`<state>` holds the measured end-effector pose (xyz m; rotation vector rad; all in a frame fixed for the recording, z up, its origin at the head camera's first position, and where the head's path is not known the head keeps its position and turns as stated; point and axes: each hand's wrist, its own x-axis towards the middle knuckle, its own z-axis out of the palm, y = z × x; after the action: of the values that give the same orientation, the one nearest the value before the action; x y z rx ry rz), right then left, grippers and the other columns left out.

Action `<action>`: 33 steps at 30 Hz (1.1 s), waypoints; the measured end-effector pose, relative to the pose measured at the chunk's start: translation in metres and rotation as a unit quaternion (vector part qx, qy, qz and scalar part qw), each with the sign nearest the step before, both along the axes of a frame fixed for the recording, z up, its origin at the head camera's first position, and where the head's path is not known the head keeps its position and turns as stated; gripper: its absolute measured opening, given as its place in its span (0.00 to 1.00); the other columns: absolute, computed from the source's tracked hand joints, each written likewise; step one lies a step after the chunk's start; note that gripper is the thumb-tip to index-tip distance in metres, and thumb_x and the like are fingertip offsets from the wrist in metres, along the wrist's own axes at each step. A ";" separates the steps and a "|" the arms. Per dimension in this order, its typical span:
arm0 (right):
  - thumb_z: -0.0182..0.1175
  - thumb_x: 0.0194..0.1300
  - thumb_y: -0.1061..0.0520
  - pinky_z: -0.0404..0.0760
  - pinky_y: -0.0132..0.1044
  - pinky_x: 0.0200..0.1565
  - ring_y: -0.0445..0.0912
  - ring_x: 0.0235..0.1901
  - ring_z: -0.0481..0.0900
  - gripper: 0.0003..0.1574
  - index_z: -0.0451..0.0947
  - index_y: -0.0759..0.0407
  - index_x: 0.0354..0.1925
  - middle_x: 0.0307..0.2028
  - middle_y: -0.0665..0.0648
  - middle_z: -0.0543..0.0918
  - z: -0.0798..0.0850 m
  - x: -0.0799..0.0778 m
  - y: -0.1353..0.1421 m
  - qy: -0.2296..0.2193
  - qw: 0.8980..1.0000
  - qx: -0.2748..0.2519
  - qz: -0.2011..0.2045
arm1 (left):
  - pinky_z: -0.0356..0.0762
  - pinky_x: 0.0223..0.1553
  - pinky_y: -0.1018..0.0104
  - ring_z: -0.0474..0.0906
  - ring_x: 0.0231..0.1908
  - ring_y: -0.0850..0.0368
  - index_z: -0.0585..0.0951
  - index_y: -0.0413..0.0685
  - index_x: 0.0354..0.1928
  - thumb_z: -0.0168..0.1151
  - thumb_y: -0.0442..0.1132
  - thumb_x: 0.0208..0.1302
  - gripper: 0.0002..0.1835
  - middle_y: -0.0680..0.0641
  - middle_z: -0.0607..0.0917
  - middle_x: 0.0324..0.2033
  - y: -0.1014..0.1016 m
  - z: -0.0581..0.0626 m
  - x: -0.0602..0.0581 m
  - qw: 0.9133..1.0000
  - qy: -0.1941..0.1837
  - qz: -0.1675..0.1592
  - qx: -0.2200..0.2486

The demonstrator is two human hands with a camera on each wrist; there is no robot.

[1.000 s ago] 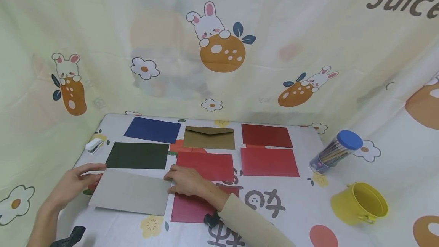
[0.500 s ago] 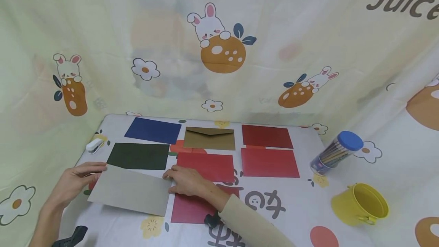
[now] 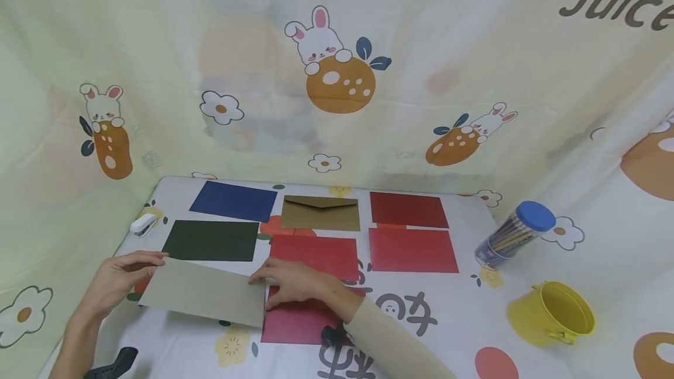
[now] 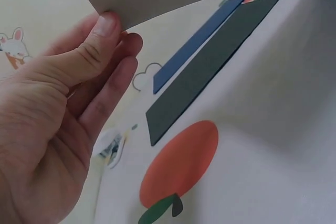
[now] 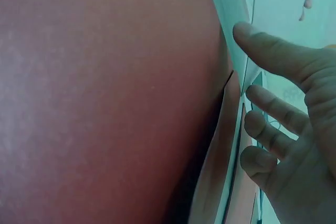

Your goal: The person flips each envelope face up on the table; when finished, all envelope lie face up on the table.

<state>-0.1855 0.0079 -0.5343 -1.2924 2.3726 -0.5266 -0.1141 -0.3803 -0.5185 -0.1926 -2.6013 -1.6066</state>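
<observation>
A flat light grey envelope (image 3: pixel 210 294) is tilted at the front left, with a shadow under its near edge. My left hand (image 3: pixel 118 276) pinches its far left corner; in the left wrist view the thumb (image 4: pixel 106 24) lies on the envelope's face, with the other fingers bent behind. My right hand (image 3: pixel 300 282) is at the envelope's right edge, index finger overlapping it. In the right wrist view, the right thumb (image 5: pixel 273 51) and fingers (image 5: pixel 275 108) stand apart. Under the right hand lies a pink-red envelope (image 3: pixel 297 323), partly hidden by the wrist.
A dark green envelope (image 3: pixel 210 240), a blue one (image 3: pixel 234 200), a gold one (image 3: pixel 320 218) and several red envelopes (image 3: pixel 413 249) lie in rows. A white stapler (image 3: pixel 144 224) sits at the left edge. A blue-lidded pencil tub (image 3: pixel 513 235) and yellow bucket (image 3: pixel 550 313) stand right.
The grey envelope's near edge has risen and it has shifted slightly right. My right hand's thumb and index finger have spread apart at its edge. The left hand keeps its pinch.
</observation>
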 end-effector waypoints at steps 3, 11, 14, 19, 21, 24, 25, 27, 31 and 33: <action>0.74 0.58 0.40 0.75 0.23 0.47 0.32 0.54 0.71 0.41 0.72 0.32 0.68 0.61 0.41 0.73 -0.003 0.001 0.001 0.005 1.000 0.003 0.002 | 0.77 0.44 0.82 0.77 0.49 0.82 0.87 0.36 0.46 0.66 0.31 0.66 0.09 0.68 0.86 0.47 0.001 0.000 0.000 1.000 -0.007 0.006 -0.006; 0.72 0.60 0.41 0.75 0.22 0.48 0.32 0.53 0.73 0.35 0.76 0.33 0.64 0.58 0.40 0.75 -0.005 0.000 0.001 -0.006 0.999 -0.033 -0.010 | 0.74 0.44 0.85 0.76 0.48 0.82 0.86 0.35 0.46 0.64 0.31 0.68 0.08 0.69 0.86 0.47 0.000 0.000 0.002 1.000 0.014 0.018 -0.013; 0.72 0.61 0.46 0.76 0.23 0.49 0.35 0.53 0.75 0.28 0.79 0.36 0.60 0.55 0.40 0.76 -0.002 -0.004 0.002 -0.036 0.996 -0.083 -0.015 | 0.75 0.43 0.85 0.76 0.49 0.82 0.86 0.36 0.47 0.63 0.29 0.68 0.09 0.67 0.87 0.47 -0.003 0.001 0.004 0.999 0.027 0.026 -0.014; 0.72 0.62 0.54 0.78 0.24 0.41 0.43 0.45 0.79 0.17 0.85 0.41 0.50 0.48 0.40 0.79 0.007 -0.009 0.004 -0.063 0.980 -0.188 -0.027 | 0.76 0.44 0.84 0.76 0.50 0.82 0.86 0.38 0.51 0.63 0.32 0.70 0.11 0.63 0.88 0.49 -0.007 0.007 0.007 0.998 0.016 0.050 -0.020; 0.71 0.64 0.56 0.79 0.26 0.38 0.44 0.40 0.79 0.13 0.86 0.44 0.47 0.45 0.41 0.81 0.010 -0.009 0.004 -0.074 0.969 -0.233 -0.044 | 0.75 0.44 0.84 0.74 0.50 0.82 0.86 0.40 0.52 0.64 0.36 0.70 0.12 0.66 0.86 0.49 -0.009 0.010 0.009 0.998 0.005 0.061 -0.034; 0.69 0.65 0.57 0.80 0.29 0.35 0.41 0.34 0.79 0.10 0.87 0.48 0.45 0.38 0.44 0.84 0.016 -0.008 0.003 -0.098 0.948 -0.287 -0.092 | 0.72 0.42 0.84 0.72 0.48 0.82 0.86 0.41 0.50 0.67 0.42 0.68 0.14 0.72 0.83 0.46 -0.010 0.013 0.010 0.995 -0.013 0.078 -0.056; 0.69 0.65 0.57 0.80 0.29 0.34 0.40 0.33 0.79 0.09 0.87 0.50 0.45 0.36 0.45 0.84 0.018 -0.008 0.002 -0.109 0.941 -0.300 -0.112 | 0.72 0.42 0.84 0.72 0.47 0.81 0.86 0.42 0.50 0.68 0.43 0.68 0.15 0.72 0.83 0.44 -0.011 0.014 0.010 0.994 -0.018 0.083 -0.062; 0.69 0.65 0.56 0.81 0.30 0.34 0.38 0.34 0.79 0.10 0.86 0.52 0.46 0.35 0.46 0.84 0.020 -0.007 0.000 -0.124 0.929 -0.316 -0.145 | 0.72 0.40 0.83 0.74 0.44 0.79 0.86 0.41 0.50 0.69 0.45 0.66 0.16 0.71 0.84 0.41 -0.011 0.014 0.010 0.993 -0.030 0.086 -0.074; 0.69 0.65 0.57 0.81 0.30 0.35 0.37 0.36 0.82 0.24 0.79 0.54 0.59 0.37 0.47 0.87 0.020 -0.008 -0.004 -0.141 0.914 -0.333 -0.185 | 0.79 0.39 0.74 0.80 0.38 0.73 0.82 0.39 0.55 0.67 0.49 0.67 0.23 0.58 0.89 0.39 -0.012 0.014 0.009 0.990 -0.078 0.071 -0.091; 0.70 0.65 0.57 0.81 0.30 0.36 0.36 0.35 0.83 0.33 0.72 0.50 0.66 0.37 0.47 0.88 0.019 -0.009 -0.005 -0.138 0.912 -0.335 -0.192 | 0.81 0.41 0.66 0.82 0.38 0.71 0.80 0.37 0.58 0.66 0.52 0.67 0.27 0.51 0.89 0.41 -0.011 0.013 0.008 0.987 -0.111 0.057 -0.100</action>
<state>-0.1941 0.0026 -0.5155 -0.8769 2.2743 -1.6368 -0.1064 -0.3916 -0.5053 0.1296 -2.8790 -1.4023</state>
